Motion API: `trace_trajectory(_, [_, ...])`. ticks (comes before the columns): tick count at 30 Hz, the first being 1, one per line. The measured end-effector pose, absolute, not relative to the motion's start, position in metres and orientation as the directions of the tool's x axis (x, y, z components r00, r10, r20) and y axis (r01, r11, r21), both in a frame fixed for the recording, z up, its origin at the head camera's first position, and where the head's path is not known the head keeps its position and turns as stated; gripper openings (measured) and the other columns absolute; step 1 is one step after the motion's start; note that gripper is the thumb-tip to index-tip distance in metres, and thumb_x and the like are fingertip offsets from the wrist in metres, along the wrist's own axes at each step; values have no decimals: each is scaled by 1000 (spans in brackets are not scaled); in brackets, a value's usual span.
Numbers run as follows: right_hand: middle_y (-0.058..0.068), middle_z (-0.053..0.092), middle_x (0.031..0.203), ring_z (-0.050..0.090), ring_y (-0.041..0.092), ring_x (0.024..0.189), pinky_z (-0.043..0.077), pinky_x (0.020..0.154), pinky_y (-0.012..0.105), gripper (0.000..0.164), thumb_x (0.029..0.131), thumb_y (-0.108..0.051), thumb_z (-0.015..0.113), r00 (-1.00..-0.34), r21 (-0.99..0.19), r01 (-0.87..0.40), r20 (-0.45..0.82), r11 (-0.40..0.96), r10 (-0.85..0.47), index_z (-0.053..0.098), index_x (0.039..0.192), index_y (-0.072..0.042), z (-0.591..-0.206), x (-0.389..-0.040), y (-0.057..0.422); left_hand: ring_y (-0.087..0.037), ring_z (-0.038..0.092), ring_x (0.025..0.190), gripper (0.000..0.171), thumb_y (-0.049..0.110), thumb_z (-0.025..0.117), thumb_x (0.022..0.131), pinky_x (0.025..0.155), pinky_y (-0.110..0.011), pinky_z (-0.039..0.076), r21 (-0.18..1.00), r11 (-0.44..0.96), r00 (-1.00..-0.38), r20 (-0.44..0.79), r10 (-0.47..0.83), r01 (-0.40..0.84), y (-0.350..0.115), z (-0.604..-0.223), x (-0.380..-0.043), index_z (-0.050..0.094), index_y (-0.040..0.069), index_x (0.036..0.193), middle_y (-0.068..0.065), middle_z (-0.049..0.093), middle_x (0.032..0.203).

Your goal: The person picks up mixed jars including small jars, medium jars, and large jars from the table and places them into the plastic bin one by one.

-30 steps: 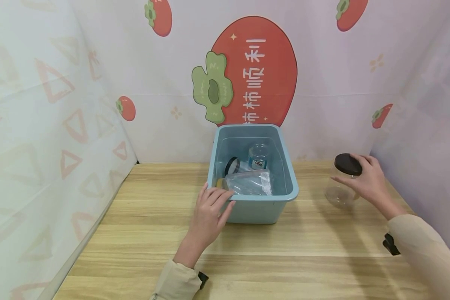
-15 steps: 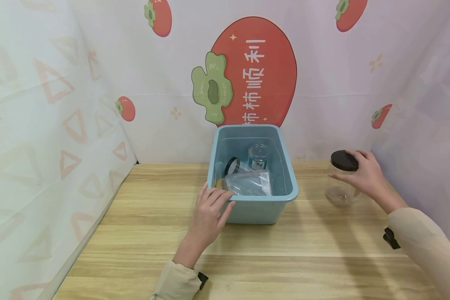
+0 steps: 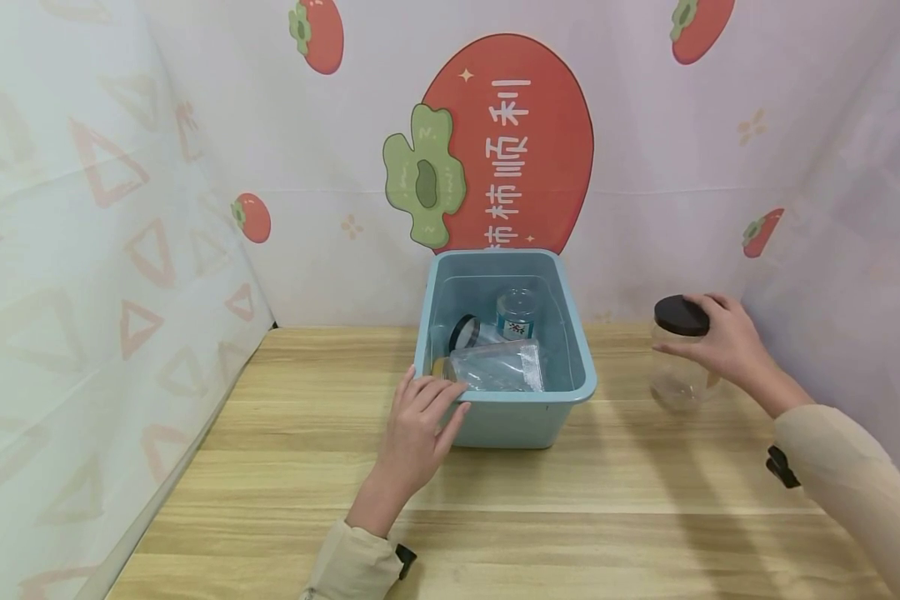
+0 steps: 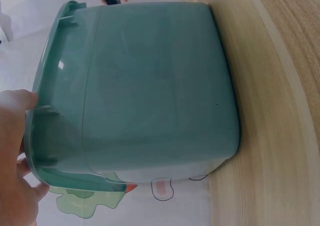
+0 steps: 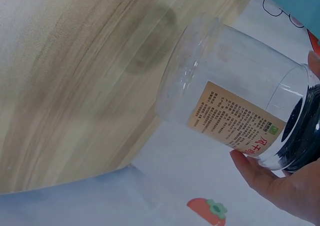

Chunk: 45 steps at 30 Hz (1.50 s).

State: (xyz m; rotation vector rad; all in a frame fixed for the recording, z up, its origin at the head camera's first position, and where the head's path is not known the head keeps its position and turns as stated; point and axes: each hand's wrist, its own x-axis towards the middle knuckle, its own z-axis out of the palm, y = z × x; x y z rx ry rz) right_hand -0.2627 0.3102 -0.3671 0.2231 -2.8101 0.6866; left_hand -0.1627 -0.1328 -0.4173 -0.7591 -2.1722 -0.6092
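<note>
A clear plastic jar [image 3: 678,367] with a black lid [image 3: 681,316] is at the right of the table, its base close over the wood. My right hand [image 3: 735,346] grips it around the lid and upper wall, thumb on the near side. In the right wrist view the jar [image 5: 235,61] looks see-through and bears a tan printed label [image 5: 235,118]. My left hand [image 3: 420,421] holds the front-left rim of a blue plastic bin [image 3: 513,425], fingers over the edge and thumb outside. The left wrist view shows the bin's outer wall [image 4: 155,86].
Inside the bin lie a clear jar with a blue label [image 3: 516,315], a black-rimmed round container [image 3: 465,332], a clear plastic package [image 3: 498,367] and something yellow [image 3: 440,368]. Printed cloth [image 3: 330,267] hangs behind and beside the wooden table [image 3: 307,467].
My right hand has moved the black-lidded jar's top slightly up and to the left, while its base stays near the same spot. The left hand and the bin have not moved.
</note>
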Motion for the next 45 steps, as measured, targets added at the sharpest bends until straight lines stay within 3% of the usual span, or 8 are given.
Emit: trace_trajectory(45, [43, 34, 147, 40, 57, 126, 46, 93, 72, 94, 82, -37, 91, -959, -412, -251, 227, 876, -168, 45, 150, 9, -327, -277, 283, -28, 64, 110, 26, 12, 80, 93, 114, -66, 42, 195, 704, -554, 767, 325, 683, -133, -418, -163, 76, 8, 119, -5, 75, 108])
